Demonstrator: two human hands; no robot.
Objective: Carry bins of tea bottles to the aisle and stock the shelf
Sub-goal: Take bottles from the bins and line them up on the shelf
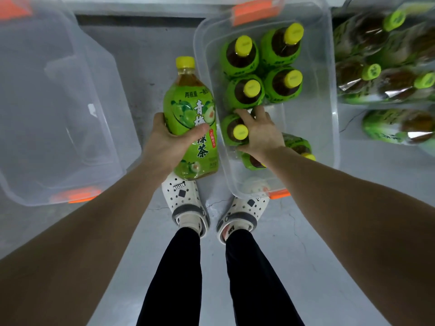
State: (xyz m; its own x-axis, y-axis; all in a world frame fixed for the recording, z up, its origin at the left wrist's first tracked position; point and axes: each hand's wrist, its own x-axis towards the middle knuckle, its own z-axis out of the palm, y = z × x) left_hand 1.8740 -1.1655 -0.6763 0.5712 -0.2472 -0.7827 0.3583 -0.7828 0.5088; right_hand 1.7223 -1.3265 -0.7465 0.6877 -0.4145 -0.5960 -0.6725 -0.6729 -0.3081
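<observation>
My left hand (168,140) gripped a tea bottle (190,114) just left of the clear bin (310,118); my right hand (262,134) curled round an upright bottle (240,132) inside it.

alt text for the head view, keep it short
Looking down, the left hand holds a green tea bottle beside a transparent bin, while the right hand grips another bottle inside it. A second bin sits at left.
</observation>
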